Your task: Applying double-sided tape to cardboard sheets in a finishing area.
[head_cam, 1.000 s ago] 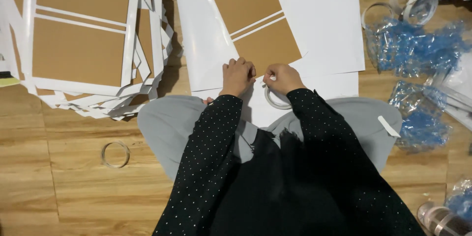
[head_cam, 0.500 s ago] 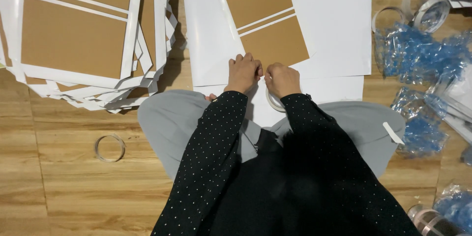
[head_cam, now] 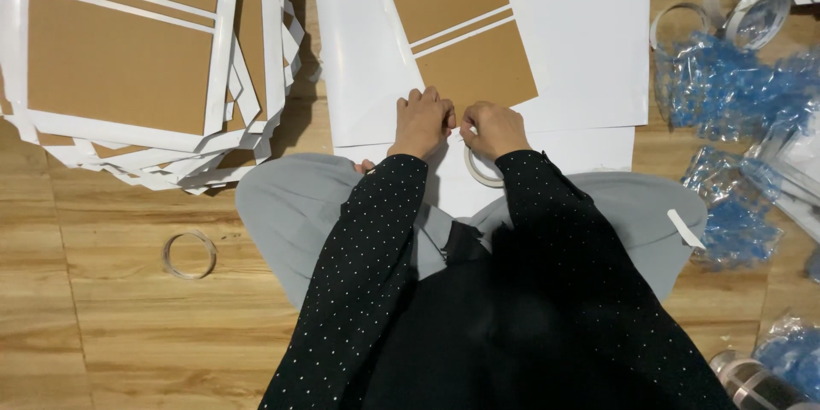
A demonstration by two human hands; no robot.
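The small white strip [head_cam: 462,130] sits pinched between my two hands, just above the near edge of the white sheet [head_cam: 581,51] with brown panels on the floor. My left hand [head_cam: 421,122] has its grip curled together on one end, and my right hand [head_cam: 493,128] has its grip clamped on the other. A tape roll [head_cam: 478,169] lies under my right wrist. Another tape ring [head_cam: 189,254] rests on the wooden floor [head_cam: 102,325], well apart to my left.

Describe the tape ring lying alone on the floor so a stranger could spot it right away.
Start at the messy stack of brown cardboard sheets with white strips at upper left. Below it, on the bare wooden floor left of the grey-trousered knee, lies a thin, nearly empty tape ring, alone, unlike the rings among blue plastic wrappers.
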